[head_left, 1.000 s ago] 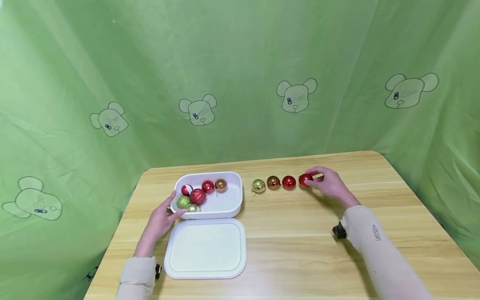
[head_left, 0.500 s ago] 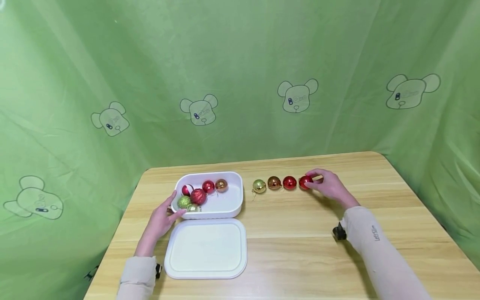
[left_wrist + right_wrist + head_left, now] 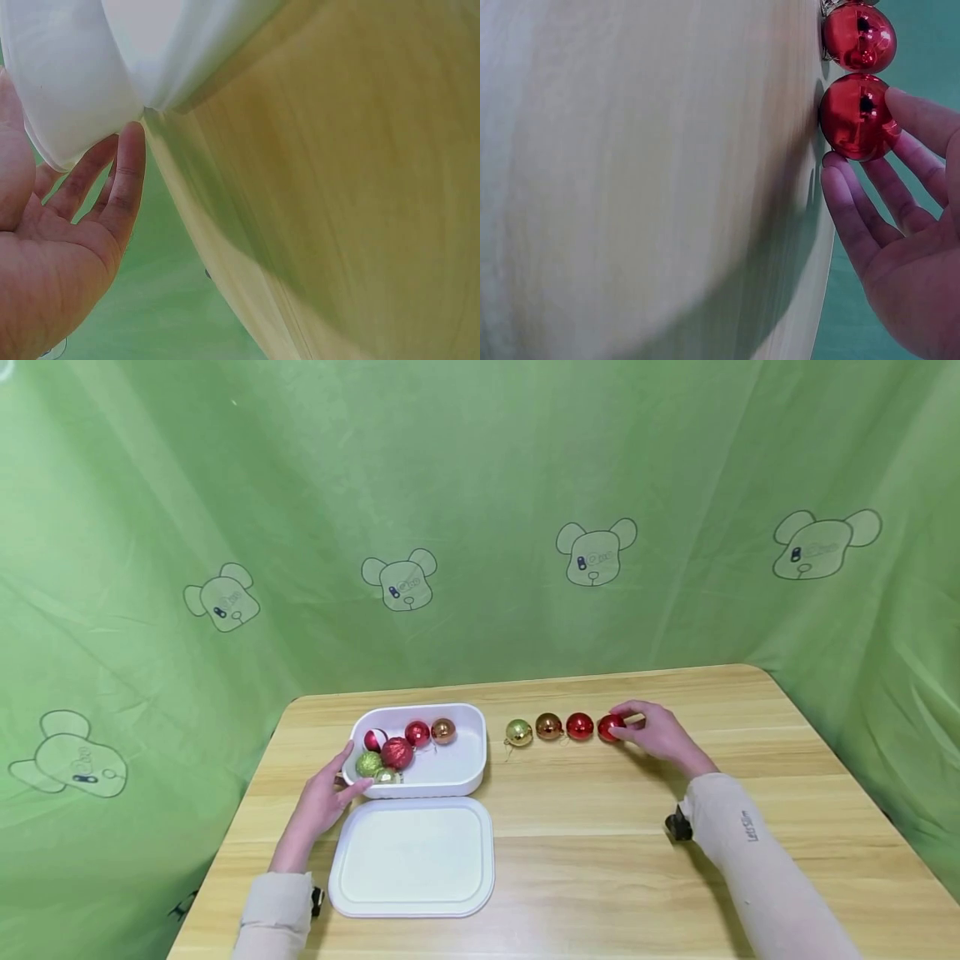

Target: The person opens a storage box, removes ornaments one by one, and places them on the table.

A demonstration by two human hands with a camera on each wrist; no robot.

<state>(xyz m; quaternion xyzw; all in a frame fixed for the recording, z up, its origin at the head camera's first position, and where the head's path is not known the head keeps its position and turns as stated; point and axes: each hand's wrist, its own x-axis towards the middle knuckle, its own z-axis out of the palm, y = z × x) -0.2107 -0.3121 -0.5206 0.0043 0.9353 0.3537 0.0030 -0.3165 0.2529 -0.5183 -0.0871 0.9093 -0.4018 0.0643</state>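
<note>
In the head view, my right hand (image 3: 656, 729) pinches a shiny red Christmas ball (image 3: 611, 728) between thumb and fingers at the right end of a row. Beside it in the row sit another red ball (image 3: 580, 727), a copper-brown ball (image 3: 548, 726) and a gold-green ball (image 3: 518, 732). The right wrist view has the pinched red ball (image 3: 856, 118) close against its red neighbour (image 3: 859, 37). My left hand (image 3: 321, 793) holds the near left corner of a white plastic box (image 3: 468, 760), thumb at the near rim. Several red, green and copper balls lie inside, mostly to the left.
A white lid (image 3: 411, 858) lies flat on the wooden table (image 3: 585, 877), just in front of the box. Green cloth (image 3: 480, 635) printed with bear heads hangs behind and at both sides of the table.
The pinched red ball has come slightly nearer to me and towards the row's red neighbour. My left hand and the box have stayed in place.
</note>
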